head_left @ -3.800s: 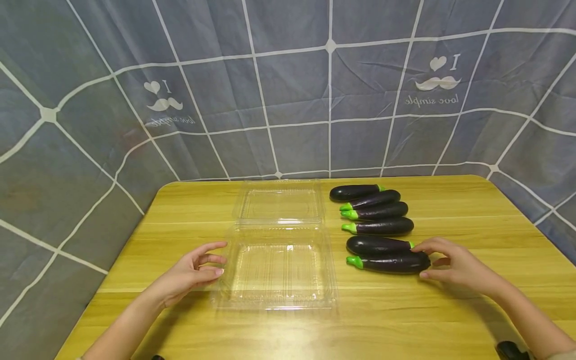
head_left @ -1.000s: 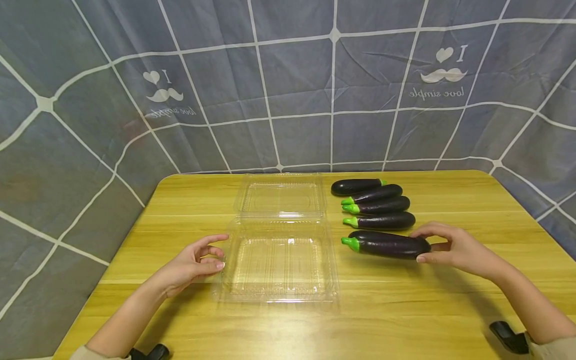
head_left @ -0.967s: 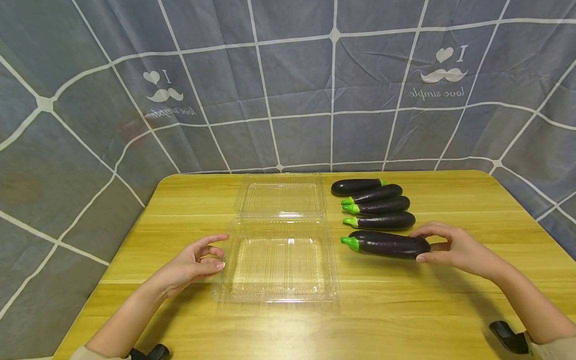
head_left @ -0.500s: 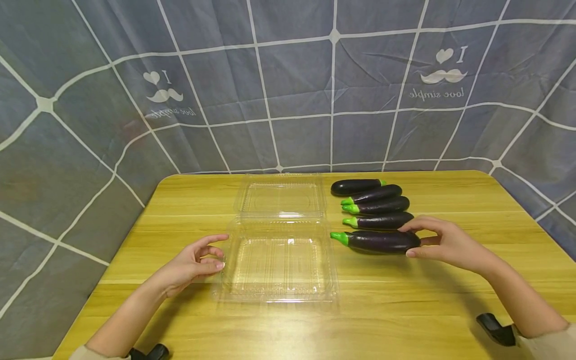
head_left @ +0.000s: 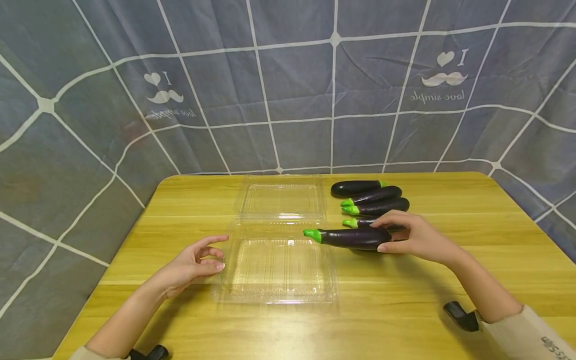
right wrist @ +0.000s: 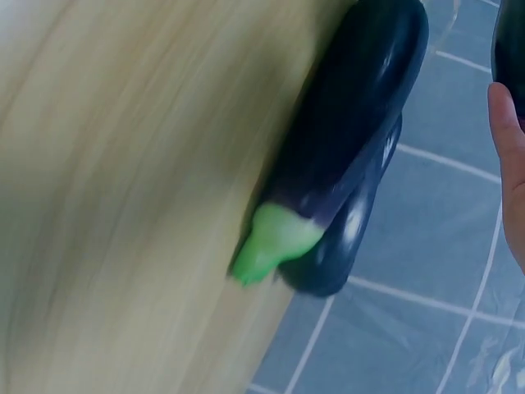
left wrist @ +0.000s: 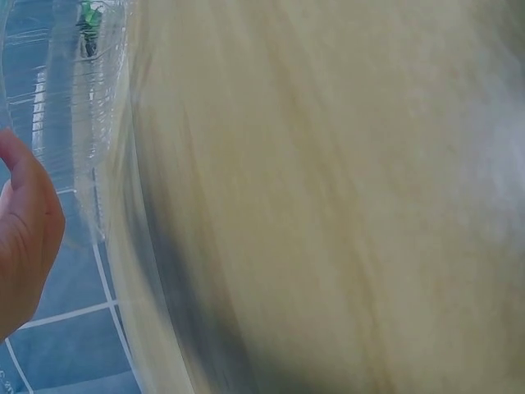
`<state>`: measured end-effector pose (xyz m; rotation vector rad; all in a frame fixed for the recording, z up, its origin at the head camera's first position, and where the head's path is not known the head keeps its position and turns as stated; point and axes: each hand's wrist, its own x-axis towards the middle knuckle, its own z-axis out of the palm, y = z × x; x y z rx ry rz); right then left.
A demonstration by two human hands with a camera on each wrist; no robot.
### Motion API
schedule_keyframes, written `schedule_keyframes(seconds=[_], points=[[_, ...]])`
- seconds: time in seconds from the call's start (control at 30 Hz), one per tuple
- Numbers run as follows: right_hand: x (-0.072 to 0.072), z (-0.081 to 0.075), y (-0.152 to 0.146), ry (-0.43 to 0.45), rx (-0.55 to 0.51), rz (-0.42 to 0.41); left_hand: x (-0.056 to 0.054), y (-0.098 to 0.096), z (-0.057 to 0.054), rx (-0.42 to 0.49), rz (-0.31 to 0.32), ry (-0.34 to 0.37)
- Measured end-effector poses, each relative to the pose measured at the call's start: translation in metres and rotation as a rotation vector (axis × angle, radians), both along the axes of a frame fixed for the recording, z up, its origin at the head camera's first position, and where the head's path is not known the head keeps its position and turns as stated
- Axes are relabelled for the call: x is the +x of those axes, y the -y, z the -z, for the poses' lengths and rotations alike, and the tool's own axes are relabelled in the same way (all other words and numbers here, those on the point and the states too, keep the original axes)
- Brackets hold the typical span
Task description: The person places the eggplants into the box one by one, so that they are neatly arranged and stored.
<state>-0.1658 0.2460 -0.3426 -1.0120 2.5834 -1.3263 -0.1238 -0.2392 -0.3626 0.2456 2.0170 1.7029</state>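
Observation:
My right hand point(head_left: 409, 237) grips a dark purple eggplant point(head_left: 348, 239) by its blunt end, with the green stem pointing left over the right rim of a clear plastic clamshell box point(head_left: 279, 270). In the right wrist view the held eggplant point(right wrist: 510, 49) shows only at the right edge, against the thumb. My left hand point(head_left: 193, 265) stays at the box's left side, fingers loosely bent and fingertips right at the rim. The left wrist view catches part of that hand point(left wrist: 29, 234) beside the box point(left wrist: 61, 107). The box lies with its lid point(head_left: 281, 200) folded back.
Several more eggplants point(head_left: 384, 206) lie in a column on the wooden table point(head_left: 382, 320), right of the box; one is mostly hidden beneath the held one. The right wrist view shows a green-stemmed eggplant point(right wrist: 353, 107) overlapping another. A grey grid-patterned curtain point(head_left: 297, 85) hangs behind.
My right hand has lifted the front eggplant and carried it left, from the column to the box's right rim. My left hand has stayed at the box's left side.

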Motion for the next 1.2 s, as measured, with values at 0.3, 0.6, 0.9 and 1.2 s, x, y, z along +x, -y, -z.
schedule_keyframes(seconds=[0.3, 0.6, 0.9, 1.2], points=[[-0.004, 0.001, 0.023, 0.036, 0.011, 0.014, 0.007, -0.004, 0.0, 0.009, -0.001, -0.006], [-0.01, 0.003, 0.047, 0.015, 0.028, -0.05, 0.015, -0.006, 0.003, 0.044, -0.006, -0.004], [-0.013, 0.003, 0.068, 0.08, -0.007, -0.08, 0.022, -0.009, 0.005, 0.036, -0.022, -0.005], [-0.013, 0.005, 0.088, 0.076, 0.004, -0.122, 0.03, -0.012, 0.007, 0.02, -0.037, -0.016]])
